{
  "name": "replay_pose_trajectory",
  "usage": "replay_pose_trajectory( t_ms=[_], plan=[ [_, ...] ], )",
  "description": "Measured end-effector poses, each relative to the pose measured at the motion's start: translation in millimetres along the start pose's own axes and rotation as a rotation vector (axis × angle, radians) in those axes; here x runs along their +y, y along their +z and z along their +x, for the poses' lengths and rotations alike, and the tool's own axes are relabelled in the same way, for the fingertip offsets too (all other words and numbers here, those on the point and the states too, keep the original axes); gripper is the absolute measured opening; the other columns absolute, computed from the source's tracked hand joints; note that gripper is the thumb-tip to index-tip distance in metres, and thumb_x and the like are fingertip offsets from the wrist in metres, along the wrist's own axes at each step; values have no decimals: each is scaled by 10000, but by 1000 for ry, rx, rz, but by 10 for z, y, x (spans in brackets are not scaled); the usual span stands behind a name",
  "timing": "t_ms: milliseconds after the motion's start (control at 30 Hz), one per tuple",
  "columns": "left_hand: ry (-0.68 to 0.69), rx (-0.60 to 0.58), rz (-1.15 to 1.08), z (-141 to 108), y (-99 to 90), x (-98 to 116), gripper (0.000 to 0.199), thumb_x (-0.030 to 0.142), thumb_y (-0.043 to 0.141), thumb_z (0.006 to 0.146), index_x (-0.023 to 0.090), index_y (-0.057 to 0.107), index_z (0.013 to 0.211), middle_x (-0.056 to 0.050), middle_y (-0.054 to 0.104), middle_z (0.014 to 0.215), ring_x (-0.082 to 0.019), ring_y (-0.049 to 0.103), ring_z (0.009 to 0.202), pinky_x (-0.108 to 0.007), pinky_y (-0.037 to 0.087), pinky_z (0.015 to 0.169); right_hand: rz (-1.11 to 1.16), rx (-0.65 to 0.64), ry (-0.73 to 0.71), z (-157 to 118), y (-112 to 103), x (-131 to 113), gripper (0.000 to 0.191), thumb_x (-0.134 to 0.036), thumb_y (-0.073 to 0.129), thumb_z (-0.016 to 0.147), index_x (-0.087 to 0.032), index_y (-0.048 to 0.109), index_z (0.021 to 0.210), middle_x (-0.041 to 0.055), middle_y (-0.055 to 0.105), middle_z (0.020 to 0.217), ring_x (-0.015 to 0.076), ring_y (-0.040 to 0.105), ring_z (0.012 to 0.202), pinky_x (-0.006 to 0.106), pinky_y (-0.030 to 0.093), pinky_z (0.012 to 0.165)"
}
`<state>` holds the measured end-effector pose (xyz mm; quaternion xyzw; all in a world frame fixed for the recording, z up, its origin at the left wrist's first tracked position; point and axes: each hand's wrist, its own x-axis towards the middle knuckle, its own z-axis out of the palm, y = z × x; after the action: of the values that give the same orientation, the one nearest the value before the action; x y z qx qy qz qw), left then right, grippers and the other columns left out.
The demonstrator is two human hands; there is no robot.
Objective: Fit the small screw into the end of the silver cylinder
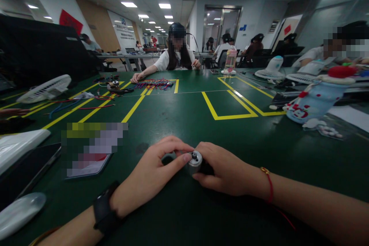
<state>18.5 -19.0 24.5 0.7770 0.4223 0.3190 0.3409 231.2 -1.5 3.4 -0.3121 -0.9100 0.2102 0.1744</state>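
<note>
On the green tabletop, near edge, we see both hands clamped on 1 small metal cylinder: left hand pinching its top, right hand gripping its dark body. Work looks mid-way; a coloured wire bundle lies far off, untouched.

You're at a dark green table crossed by yellow tape lines. On your left lie a white fan, loose red and blue wires and a phone. Far across sits a bundle of coloured wires; to your right, a blue bottle on its side.
</note>
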Motion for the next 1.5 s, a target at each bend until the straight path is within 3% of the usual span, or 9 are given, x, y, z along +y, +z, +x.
replay_pose_trajectory(
  t_ms=[567,700,867,1100,1367,1500],
  plan=[
    [2,57,-39,1,-52,-45,112,266,591,912,258,700,935,3,626,956,-166,595,903,-301,454,823,4,9,-11,11,-10,-19,206,-239,645,797,-163,533,952,51,565,906,176,483,778,310,401,708],
    [-33,8,17,-20,-121,-138,130,289,584,912,259,709,935,-4,616,975,-173,585,921,-311,451,832,16,3,-12,11,-16,-11,247,-235,646,794,-161,547,1008,64,579,941,190,498,815,326,410,745],
    [-32,-165,127,-7,-164,-279,132,301,617,883,268,744,888,-10,597,969,-184,568,931,-327,446,846,24,1,4,-3,-14,2,254,-250,641,802,-162,553,1023,71,580,954,197,500,827,336,413,754],
    [10,-237,216,11,-161,-336,114,314,642,866,304,755,874,-8,595,1016,-200,549,977,-351,418,882,28,-4,21,-11,-14,0,254,-255,642,800,-166,548,1020,71,579,952,197,494,816,329,412,741],
    [-4,-251,215,14,-175,-326,121,314,634,869,301,745,916,-9,603,1025,-201,555,992,-348,424,886,27,-8,19,-21,-5,7,254,-254,645,797,-159,546,1011,70,572,951,193,486,814,325,406,731],
    [-49,-172,140,16,-193,-327,169,307,562,908,259,708,979,-18,630,1024,-195,579,965,-340,442,872,35,-4,6,-22,-12,7,252,-239,637,802,-166,545,1024,67,576,962,192,492,828,329,407,749]
  ],
)
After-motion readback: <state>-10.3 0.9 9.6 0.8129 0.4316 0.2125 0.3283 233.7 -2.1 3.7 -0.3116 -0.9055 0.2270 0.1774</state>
